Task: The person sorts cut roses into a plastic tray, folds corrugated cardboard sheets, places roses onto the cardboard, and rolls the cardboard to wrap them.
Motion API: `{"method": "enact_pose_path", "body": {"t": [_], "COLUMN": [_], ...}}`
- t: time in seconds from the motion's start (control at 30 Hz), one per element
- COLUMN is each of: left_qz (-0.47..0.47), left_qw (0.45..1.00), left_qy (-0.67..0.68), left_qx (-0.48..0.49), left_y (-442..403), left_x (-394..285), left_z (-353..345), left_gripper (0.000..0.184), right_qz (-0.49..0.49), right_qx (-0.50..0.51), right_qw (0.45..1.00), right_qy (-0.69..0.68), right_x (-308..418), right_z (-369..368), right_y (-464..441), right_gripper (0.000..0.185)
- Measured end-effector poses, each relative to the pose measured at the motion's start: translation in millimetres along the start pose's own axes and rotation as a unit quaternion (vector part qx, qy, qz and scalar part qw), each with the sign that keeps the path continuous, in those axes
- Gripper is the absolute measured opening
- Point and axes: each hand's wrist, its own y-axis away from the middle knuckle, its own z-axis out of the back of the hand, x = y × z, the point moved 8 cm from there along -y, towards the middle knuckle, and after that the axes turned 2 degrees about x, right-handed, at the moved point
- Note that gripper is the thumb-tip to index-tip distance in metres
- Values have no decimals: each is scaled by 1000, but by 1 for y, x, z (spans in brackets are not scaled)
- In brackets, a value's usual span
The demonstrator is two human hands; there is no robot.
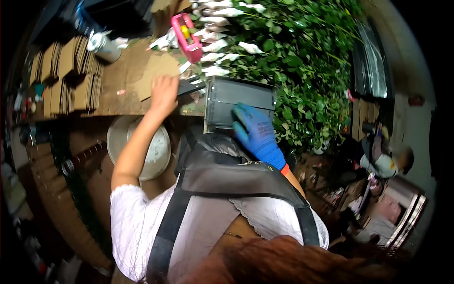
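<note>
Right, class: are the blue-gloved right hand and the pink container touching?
Apart. The head view shows a clear gap: part of the dark tray lies between the blue-gloved right hand and the pink container.

Bare left hand (pixel 164 94) over cardboard piece (pixel 158 65) on surface (pixel 113 78); blue-gloved right hand (pixel 257 130) on grey tray (pixel 236 91); leafy stems (pixel 302 71) right, pink basket (pixel 192 53) far, cardboard stacks (pixel 85 90) left.

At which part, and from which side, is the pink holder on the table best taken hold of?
Probably the near end of the pink holder, coming from the person's side: that end faces them, while white-wrapped flower heads crowd its right.
</note>
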Motion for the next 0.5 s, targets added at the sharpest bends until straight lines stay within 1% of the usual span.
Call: {"method": "enact_pose_path", "body": {"t": [0.03,0.07,0.1,0.13,0.17,0.23,0.27,0.3,0.33,0.37,0.43,0.47,0.5], "left_qz": [79,109,114,89,91,-86,-142,-195,-228,-240,-293,-330,-326], "left_qw": [990,971,947,915,842,850,878,899,906,915,926,923,913], "left_qy": [82,196,278,375,499,514,449,380,343,298,205,165,214], "left_qx": [79,82,113,117,181,77,84,90,99,130,119,112,123], "left_y": [8,17,22,19,30,19,10,-6,-21,-33,-45,-55,-60], "left_x": [2,-14,-38,-72,-101,-149,-152,-154,-160,-164,-168,-178,-181], "left_z": [-4,2,6,25,14,40,43,48,47,39,-3,5,0], "left_gripper": [58,54,58,71,80,88,91,93,96,93,86,91,97], "right_qz": [14,22,31,43,93,42,-10,-31,-53,-75,-150,-140,-191], "right_qx": [-18,-31,-41,-52,-53,-20,25,-15,-54,-94,-138,-181,-218], "right_qw": [997,993,987,979,964,936,958,963,965,965,956,952,929], "right_qy": [-69,-111,-153,-194,-245,-349,-287,-269,-251,-232,-209,-203,-231], "right_x": [7,15,26,34,44,35,18,2,-12,-28,-78,-98,-124], "right_z": [1,-2,-7,-8,-1,-2,-10,-2,6,12,0,6,1], "right_y": [-1,-2,-4,-6,-9,-6,3,15,29,44,68,73,83], "right_gripper": [73,79,85,92,102,96,90,88,86,84,80,77,72]}}
